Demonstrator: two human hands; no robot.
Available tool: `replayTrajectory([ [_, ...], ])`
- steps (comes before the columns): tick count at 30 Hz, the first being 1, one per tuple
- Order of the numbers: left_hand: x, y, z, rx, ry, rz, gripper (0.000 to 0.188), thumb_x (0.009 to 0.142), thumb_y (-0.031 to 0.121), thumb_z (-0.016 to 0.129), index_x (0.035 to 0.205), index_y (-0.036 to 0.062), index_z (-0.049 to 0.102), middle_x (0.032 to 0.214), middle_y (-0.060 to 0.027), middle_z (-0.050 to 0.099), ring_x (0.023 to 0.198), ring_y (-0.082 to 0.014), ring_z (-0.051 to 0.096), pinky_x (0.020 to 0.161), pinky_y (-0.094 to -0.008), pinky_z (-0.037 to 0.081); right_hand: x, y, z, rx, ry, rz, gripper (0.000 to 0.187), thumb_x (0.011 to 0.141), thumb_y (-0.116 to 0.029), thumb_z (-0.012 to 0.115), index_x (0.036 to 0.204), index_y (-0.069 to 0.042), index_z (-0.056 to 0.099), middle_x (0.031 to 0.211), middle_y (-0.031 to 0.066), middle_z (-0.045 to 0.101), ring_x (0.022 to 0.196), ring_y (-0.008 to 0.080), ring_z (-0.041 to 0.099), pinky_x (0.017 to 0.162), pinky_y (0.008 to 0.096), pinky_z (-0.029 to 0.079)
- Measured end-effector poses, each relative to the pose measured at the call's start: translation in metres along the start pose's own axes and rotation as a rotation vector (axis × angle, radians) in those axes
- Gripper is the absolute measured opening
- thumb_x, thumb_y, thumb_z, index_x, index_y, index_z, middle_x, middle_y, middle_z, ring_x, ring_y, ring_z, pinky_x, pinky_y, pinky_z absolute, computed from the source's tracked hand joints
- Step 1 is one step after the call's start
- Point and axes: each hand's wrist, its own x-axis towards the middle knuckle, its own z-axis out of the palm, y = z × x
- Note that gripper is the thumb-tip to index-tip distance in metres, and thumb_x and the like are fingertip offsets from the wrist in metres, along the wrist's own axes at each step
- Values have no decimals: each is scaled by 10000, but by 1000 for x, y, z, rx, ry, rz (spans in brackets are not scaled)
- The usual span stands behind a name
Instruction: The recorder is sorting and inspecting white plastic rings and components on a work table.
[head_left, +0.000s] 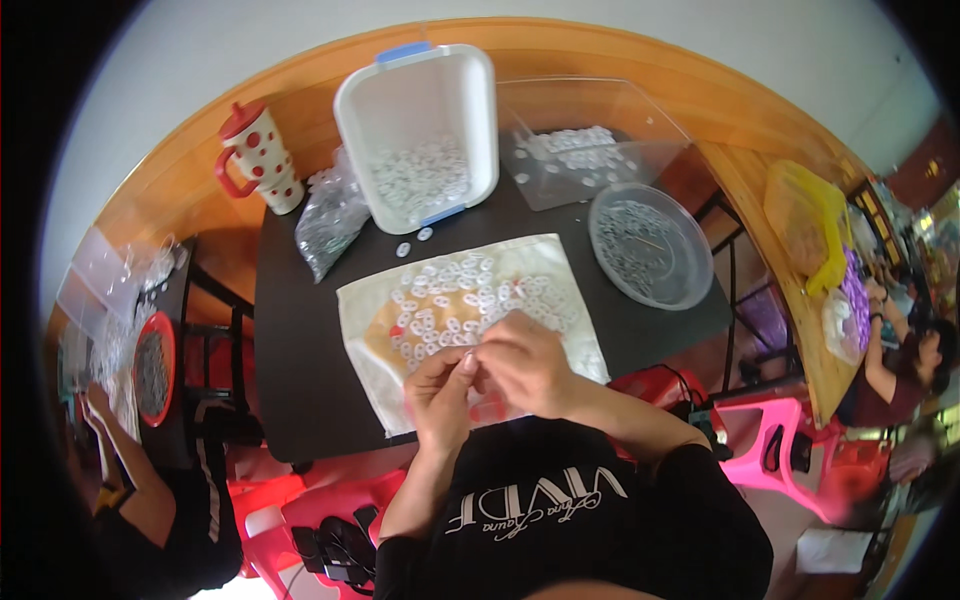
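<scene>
My left hand [440, 398] and my right hand [532, 366] meet over the near part of a cream cloth [378, 398]. Thumb and fingers of each are pinched together, fingertips almost touching. Whatever sits between them is too small and too covered to name. Just beyond my fingers, many small white oval pieces with holes [441, 300] lie spread over the cloth. Two more white ovals [404, 249] rest on the dark table past its far edge. Patches of tan and red show on the cloth among the pieces.
A white bin [346, 120] of white pieces stands tilted at the back, beside a clear box [655, 118]. A round clear tub [690, 290] holds small grey parts. A bag [330, 215] and a dotted tumbler [262, 165] stand left. Other people work at both sides.
</scene>
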Motion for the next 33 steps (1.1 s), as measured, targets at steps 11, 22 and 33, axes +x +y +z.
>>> replayTrajectory([
  [11, -6, -3, 9, 199, -45, 53, 66, 923, -28, 673, 968, -35, 721, 868, -100, 714, 688, -113, 634, 580, -233, 498, -36, 60, -123, -88, 84, 416, 153, 822, 107, 672, 939, 9, 687, 903, 99, 663, 768, 196, 634, 650, 272, 483],
  [22, -5, -20, 13, 401, -111, 60, 108, 865, -108, 687, 920, -21, 720, 823, -56, 676, 697, -98, 613, 633, -219, 491, -58, 125, -221, -542, -156, 566, 138, 757, 65, 633, 862, -23, 647, 840, 136, 648, 804, 354, 639, 679, 419, 489],
  [33, -6, -19, 19, 624, -162, 170, 147, 827, -143, 680, 925, -38, 712, 851, -66, 673, 766, -113, 605, 690, -234, 478, -55, 141, -202, -578, -403, 482, 166, 770, 59, 638, 913, -22, 661, 857, 128, 665, 827, 314, 663, 699, 406, 506],
])
